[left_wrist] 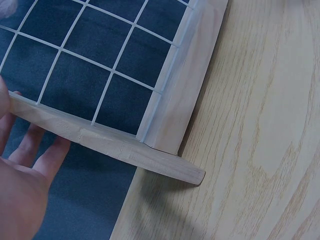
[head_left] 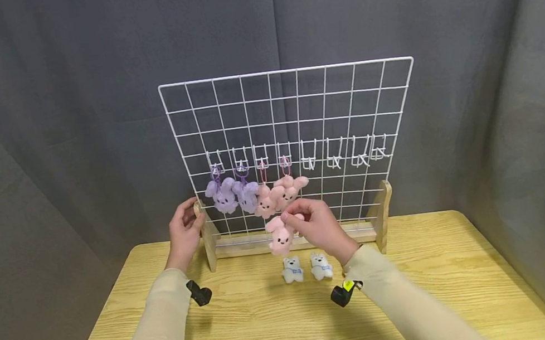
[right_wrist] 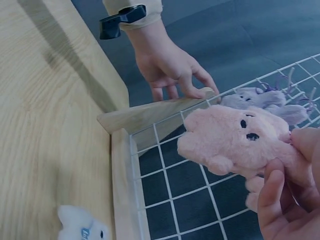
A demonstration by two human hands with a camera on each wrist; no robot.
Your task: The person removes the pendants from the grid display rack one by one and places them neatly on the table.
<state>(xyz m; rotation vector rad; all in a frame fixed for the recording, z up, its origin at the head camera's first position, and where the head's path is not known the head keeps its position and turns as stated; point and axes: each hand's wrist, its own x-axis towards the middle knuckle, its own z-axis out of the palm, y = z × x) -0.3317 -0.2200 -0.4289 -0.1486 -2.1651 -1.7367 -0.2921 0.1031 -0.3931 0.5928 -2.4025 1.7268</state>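
Note:
My right hand (head_left: 320,226) pinches a pink plush bunny keychain (right_wrist: 232,137) near its ear, holding it in front of the white wire grid rack (head_left: 351,194). Its face points outward. At the rack's left side, my left hand (head_left: 185,233) grips the top of the wooden side support (left_wrist: 115,147), thumb on one side and fingers on the other. Just above the held bunny, two pink plush bunnies (head_left: 287,192) hang by pink loops from hooks. To their left hang two purple plush bunnies (head_left: 223,197) on purple loops.
Several bare white hooks (head_left: 334,160) line the same row on the right. Two white plush bears (head_left: 292,271) with blue scarves lie on the wooden table (head_left: 249,324) before the rack. The right wooden support (head_left: 384,216) stands opposite. Grey curtains (head_left: 335,11) hang behind.

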